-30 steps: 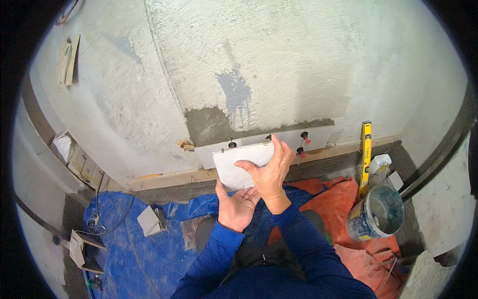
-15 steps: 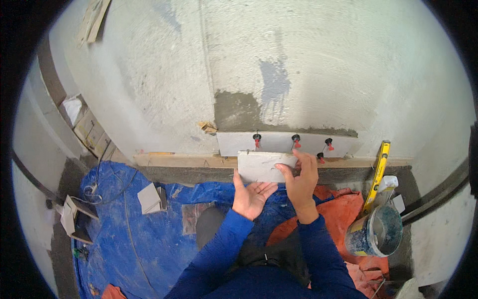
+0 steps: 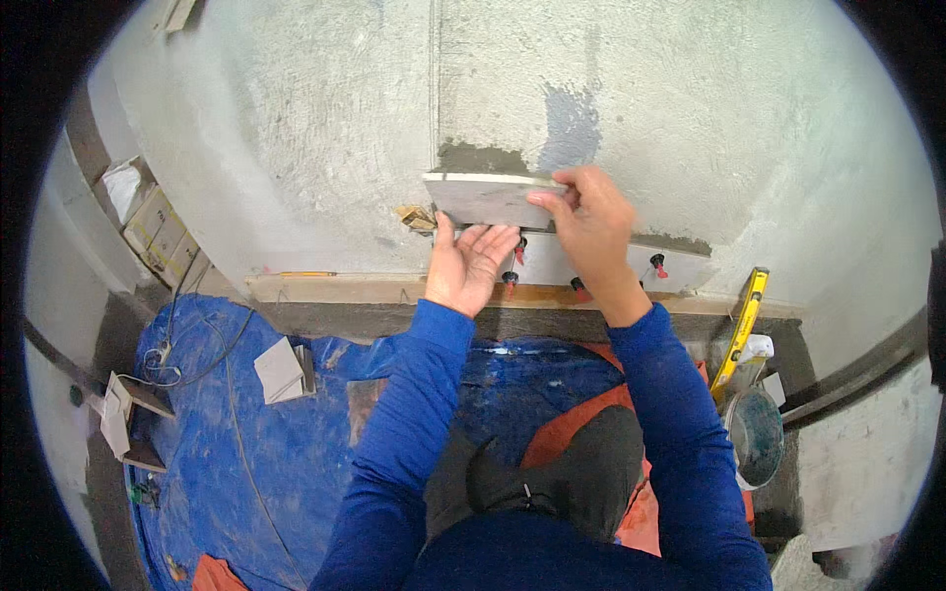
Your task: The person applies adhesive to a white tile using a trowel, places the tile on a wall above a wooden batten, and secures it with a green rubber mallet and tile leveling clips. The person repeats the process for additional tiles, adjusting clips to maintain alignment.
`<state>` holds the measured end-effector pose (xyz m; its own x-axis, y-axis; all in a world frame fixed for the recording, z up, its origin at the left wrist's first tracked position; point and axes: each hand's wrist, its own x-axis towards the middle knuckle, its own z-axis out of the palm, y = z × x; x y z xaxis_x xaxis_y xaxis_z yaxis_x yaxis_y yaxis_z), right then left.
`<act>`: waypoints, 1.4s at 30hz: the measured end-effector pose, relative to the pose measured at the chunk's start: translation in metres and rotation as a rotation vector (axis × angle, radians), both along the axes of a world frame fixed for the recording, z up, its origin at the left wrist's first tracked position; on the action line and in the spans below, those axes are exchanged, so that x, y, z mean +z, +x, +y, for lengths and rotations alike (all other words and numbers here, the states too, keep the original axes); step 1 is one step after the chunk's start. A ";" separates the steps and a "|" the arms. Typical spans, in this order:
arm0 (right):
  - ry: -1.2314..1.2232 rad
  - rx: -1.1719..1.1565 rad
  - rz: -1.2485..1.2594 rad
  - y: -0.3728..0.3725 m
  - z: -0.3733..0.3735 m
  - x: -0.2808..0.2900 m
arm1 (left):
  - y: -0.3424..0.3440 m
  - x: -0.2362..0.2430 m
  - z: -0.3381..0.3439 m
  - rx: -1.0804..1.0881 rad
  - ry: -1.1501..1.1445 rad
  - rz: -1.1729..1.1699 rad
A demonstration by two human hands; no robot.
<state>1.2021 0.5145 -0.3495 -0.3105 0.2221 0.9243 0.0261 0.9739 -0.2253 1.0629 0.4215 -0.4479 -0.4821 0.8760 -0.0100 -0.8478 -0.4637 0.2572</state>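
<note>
I hold a pale rectangular tile (image 3: 478, 197) against the wall, just above a row of fixed white tile (image 3: 621, 263) with black-and-red leveling clips (image 3: 658, 264). My left hand (image 3: 468, 264) is palm up under its left part, thumb at the lower left corner and fingertips along the lower edge. My right hand (image 3: 593, 227) grips the right end, thumb on the face and fingers over the top edge. Grey mortar (image 3: 483, 155) shows above the tile; what lies behind it is hidden. A small brown scrap (image 3: 414, 218) sits at the wall to the left.
A yellow level (image 3: 740, 330) leans at the right beside a bucket (image 3: 754, 433). Tile pieces (image 3: 279, 371) lie on a blue tarp (image 3: 227, 463); orange sheet (image 3: 552, 433) shows near my legs. Cables (image 3: 232, 335), stacked boxes (image 3: 163, 231) and propped boards (image 3: 128, 424) are at the left.
My hands and the tile have moved forward and up, from in front of my body to the wall above the clipped tile. The view has also shifted.
</note>
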 end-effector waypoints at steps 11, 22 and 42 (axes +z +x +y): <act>-0.088 -0.031 -0.074 -0.019 0.014 -0.018 | 0.007 -0.031 0.027 0.093 -0.050 -0.172; -0.222 -0.074 -0.082 -0.031 0.031 -0.040 | -0.005 -0.054 0.036 0.188 -0.080 -0.111; -0.386 0.029 -0.093 -0.054 0.048 -0.038 | -0.003 -0.044 0.034 0.288 -0.176 -0.073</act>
